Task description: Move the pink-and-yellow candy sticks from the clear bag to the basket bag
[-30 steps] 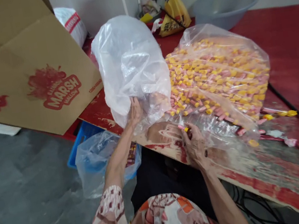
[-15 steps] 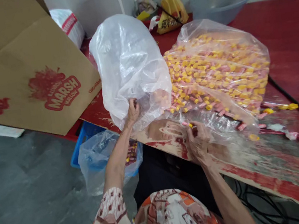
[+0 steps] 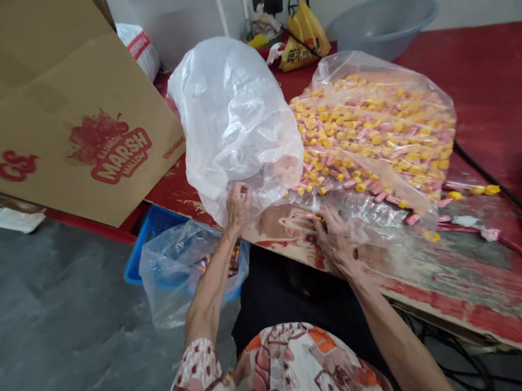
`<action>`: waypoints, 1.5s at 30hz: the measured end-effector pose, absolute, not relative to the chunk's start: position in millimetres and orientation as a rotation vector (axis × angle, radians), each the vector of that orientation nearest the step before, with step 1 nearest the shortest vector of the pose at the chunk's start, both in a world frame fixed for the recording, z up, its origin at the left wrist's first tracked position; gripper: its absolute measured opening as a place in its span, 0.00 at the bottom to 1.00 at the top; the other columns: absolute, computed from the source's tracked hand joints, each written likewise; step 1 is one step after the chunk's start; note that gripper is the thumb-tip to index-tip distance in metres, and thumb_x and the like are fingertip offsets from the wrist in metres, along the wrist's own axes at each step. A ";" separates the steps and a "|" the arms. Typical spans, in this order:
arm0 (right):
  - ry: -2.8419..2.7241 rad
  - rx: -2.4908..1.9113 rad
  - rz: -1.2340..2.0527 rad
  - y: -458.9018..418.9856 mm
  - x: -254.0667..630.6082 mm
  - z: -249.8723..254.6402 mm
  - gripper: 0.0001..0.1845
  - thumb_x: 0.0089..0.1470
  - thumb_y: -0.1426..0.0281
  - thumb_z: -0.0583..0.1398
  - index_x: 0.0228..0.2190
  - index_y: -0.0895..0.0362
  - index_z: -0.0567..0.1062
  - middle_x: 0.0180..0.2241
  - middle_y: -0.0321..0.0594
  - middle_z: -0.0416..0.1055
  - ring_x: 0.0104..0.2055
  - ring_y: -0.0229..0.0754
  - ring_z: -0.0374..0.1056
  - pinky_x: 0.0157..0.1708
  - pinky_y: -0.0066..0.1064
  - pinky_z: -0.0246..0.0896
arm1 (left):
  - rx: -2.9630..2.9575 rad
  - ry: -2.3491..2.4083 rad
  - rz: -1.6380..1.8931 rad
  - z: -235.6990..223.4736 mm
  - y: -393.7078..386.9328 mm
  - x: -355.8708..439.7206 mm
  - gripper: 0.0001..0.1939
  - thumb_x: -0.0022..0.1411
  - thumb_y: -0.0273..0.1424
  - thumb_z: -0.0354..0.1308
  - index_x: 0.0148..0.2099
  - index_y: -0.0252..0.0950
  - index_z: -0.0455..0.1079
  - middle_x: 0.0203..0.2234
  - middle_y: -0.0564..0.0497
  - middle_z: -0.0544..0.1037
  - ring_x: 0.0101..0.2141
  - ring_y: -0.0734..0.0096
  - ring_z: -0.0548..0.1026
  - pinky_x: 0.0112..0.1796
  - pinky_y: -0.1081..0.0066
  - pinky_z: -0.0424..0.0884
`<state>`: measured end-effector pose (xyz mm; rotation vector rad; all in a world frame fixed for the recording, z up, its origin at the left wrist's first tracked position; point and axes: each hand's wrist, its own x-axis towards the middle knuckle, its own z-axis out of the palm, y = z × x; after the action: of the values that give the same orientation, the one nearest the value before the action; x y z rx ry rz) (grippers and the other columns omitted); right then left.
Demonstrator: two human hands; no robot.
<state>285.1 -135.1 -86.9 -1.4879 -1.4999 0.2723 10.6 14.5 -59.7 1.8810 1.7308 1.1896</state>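
My left hand (image 3: 240,204) is closed at the near edge of a puffed-up, cloudy white plastic bag (image 3: 233,106), fingers curled against the film. Between the fingertips of my right hand (image 3: 336,239), just above the worn table edge, is a small pink piece with a yellow end (image 3: 313,216). To the right of the white bag lies a large clear bag (image 3: 374,123) full of similar pink-and-yellow pieces. Its open mouth spreads toward me, and a few pieces have spilled out at its right side.
A big cardboard box (image 3: 53,123) leans at the left. Below the table edge is a blue basket (image 3: 135,263) with a clear bag in it. At the back are a yellow bag (image 3: 305,38) and a grey-blue basin (image 3: 383,25). A black cable (image 3: 506,194) crosses the red table (image 3: 498,89).
My right hand has shifted slightly left with the small piece in its fingertips. My left hand stays at the white bag's edge. The camera view has tilted a little.
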 end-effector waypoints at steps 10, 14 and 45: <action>-1.348 -1.606 0.366 -133.0 303.5 -77.1 0.27 0.79 0.45 0.53 0.41 0.51 0.79 0.43 0.49 0.82 0.44 0.53 0.75 0.47 0.45 0.71 | 2.139 1.523 0.996 -63.1 23.2 38.2 0.11 0.73 0.24 0.58 0.55 0.40 0.72 0.49 0.43 0.84 0.49 0.58 0.85 0.53 0.61 0.81; -1.152 -1.618 0.420 -128.8 302.8 -68.6 0.25 0.76 0.44 0.60 0.40 0.51 0.78 0.37 0.41 0.79 0.37 0.49 0.71 0.42 0.40 0.69 | 1.927 1.501 1.144 -53.4 19.4 40.8 0.17 0.76 0.30 0.63 0.64 0.40 0.69 0.51 0.40 0.84 0.46 0.60 0.85 0.46 0.63 0.82; -1.250 -2.077 0.352 -50.4 380.5 -70.9 0.10 0.81 0.70 0.61 0.54 0.60 0.82 0.57 0.51 0.76 0.45 0.43 0.63 0.46 0.35 0.59 | 2.017 1.111 0.561 -48.6 -57.6 114.2 0.20 0.72 0.26 0.69 0.63 0.40 0.75 0.44 0.50 0.83 0.37 0.66 0.82 0.44 0.65 0.82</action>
<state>380.5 -50.4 -70.9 -2.0771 -1.2502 0.3515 114.2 -57.6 -48.6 2.0168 1.1113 0.5611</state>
